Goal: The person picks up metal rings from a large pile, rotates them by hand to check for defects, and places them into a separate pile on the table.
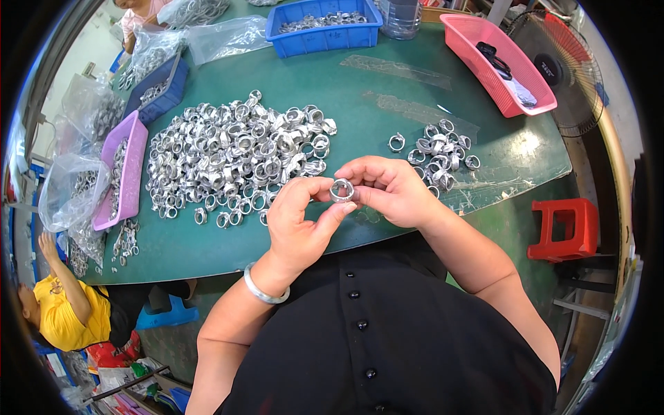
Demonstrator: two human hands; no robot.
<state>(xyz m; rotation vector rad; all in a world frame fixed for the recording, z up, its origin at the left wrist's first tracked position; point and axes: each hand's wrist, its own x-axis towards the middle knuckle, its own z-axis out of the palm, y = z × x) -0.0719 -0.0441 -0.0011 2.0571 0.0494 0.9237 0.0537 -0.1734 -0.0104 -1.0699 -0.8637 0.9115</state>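
Note:
Between my two hands, above the near edge of the green table, is a silver metal ring clamp [342, 190]. My left hand [302, 218] pinches it from the left with thumb and forefinger. From the other side, my right hand [389, 190] grips it with bent fingers and thumb. A large heap of similar metal ring clamps [235, 152] spreads over the table to the left of my hands. The smaller pile of clamps [439, 153] lies beyond my right hand, and a single clamp [396, 142] rests just beside that pile.
Blue bins [325, 36] of metal parts stand at the back, a purple basket [131, 173] and plastic bags [72, 190] at the left. A pink basket [498, 69] sits back right near a fan [553, 72]. A red stool [564, 229] stands right; a person in yellow [72, 315] is left.

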